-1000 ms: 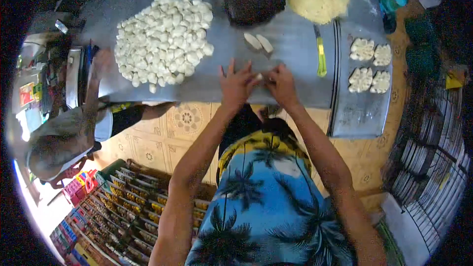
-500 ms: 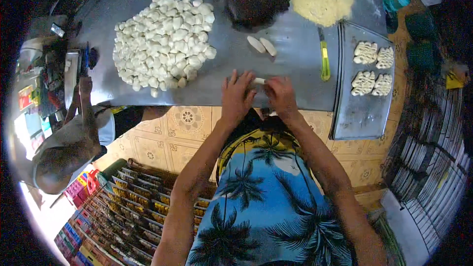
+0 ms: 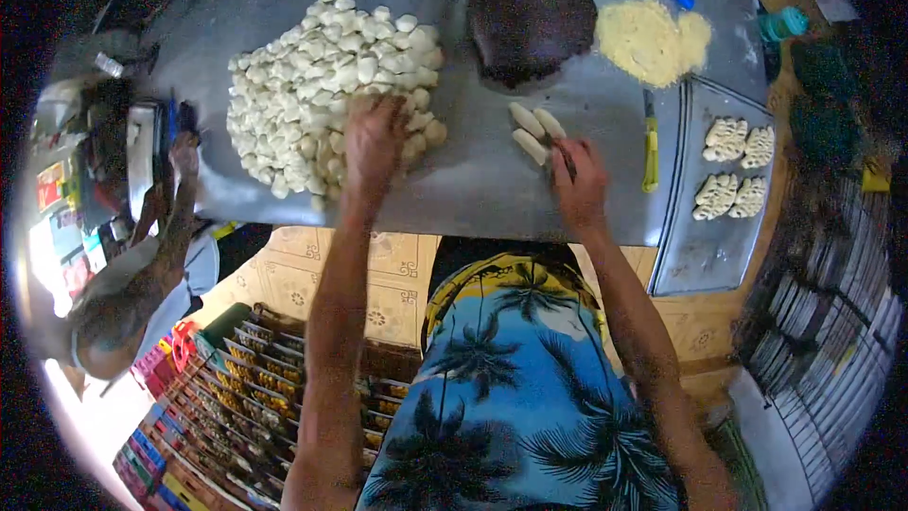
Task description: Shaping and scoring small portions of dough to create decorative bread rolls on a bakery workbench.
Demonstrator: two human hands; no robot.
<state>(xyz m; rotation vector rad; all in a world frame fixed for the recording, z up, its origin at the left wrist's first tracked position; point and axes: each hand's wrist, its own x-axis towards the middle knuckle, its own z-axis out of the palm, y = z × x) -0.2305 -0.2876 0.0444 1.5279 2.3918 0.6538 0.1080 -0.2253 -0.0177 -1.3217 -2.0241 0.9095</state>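
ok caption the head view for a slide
Left hand at a pile of white dough lumps, right hand by three dough rolls

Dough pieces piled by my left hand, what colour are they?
The dough pieces are off-white; head view shows it.

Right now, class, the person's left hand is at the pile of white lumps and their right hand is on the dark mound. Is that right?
Not quite: the head view shows the right hand at the elongated white pieces, not on the dark mound. The left hand is at the pile of white lumps, as stated.
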